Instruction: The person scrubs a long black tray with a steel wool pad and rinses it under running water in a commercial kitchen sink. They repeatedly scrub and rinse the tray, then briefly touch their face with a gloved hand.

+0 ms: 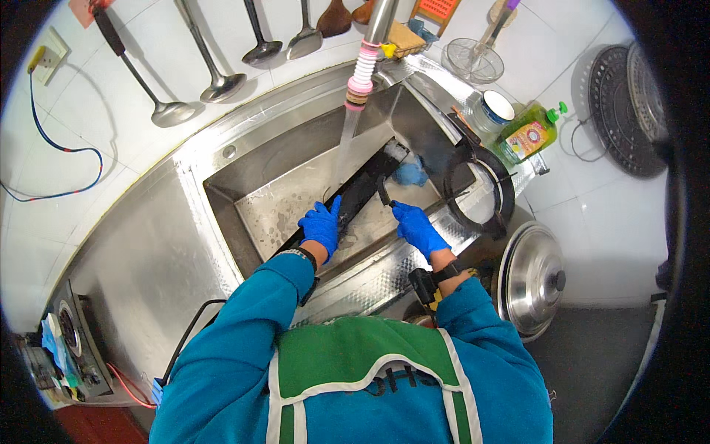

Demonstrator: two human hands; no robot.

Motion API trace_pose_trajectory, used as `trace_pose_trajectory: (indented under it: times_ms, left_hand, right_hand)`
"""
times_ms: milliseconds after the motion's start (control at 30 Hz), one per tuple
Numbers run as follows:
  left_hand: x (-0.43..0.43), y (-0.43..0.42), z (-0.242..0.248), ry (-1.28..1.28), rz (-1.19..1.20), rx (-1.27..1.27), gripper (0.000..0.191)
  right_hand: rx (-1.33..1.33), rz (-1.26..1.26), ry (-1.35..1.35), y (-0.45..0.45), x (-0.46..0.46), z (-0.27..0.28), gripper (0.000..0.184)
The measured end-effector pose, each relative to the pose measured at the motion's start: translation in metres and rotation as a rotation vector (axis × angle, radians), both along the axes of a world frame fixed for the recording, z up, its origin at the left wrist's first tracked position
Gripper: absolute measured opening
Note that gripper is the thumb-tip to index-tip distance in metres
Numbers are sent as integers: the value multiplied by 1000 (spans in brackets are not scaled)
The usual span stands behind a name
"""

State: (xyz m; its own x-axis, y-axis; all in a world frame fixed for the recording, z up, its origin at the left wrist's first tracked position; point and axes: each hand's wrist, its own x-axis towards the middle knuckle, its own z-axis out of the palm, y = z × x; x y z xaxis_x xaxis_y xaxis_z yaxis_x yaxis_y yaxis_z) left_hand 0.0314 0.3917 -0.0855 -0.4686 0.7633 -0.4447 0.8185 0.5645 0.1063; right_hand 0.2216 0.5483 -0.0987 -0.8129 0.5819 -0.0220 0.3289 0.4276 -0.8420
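Inside the stainless steel sink [258,171], a long black panel [363,191] lies slantwise, its far end pale and wet. My left hand [321,227], in a blue glove, grips the panel's near part with the thumb along its top. To its right, my blue-gloved right hand [419,228] holds a small, curved black tool [383,191] beside the panel; its exact kind is unclear. Water [345,141] runs from the tap's ribbed spout extension [363,69] into the sink behind my left hand. A wet blue cloth [411,171] rests by the panel's far end.
A black ring-shaped pan support [502,183] stands on the sink's right rim. Near it are a green soap bottle [527,136], a glass jar [491,111] and a lidded steel pot [532,277]. Ladles [224,87] and turners hang along the back wall. A gas stove [77,338] is at far left.
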Motion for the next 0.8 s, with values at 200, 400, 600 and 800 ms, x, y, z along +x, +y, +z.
trace_pose_trajectory:
  times_ms: [200,400,600,800]
  left_hand:
    - [-48,-26,16,-337,-80,50,119]
    - [-74,-52,39,-719,-33,-80,119]
    - [-68,-55,61,-809,-24,-64,115]
    - [-68,-54,94,-743,-213,196,113]
  right_hand:
    - [-227,-59,-89,0,11,21,35]
    - [-1012,-332,-27,-6,-3,28,27]
    - [-1015,-416,64,-14,-29,19,29]
    - [-984,-451,211,-11,-42,40,49]
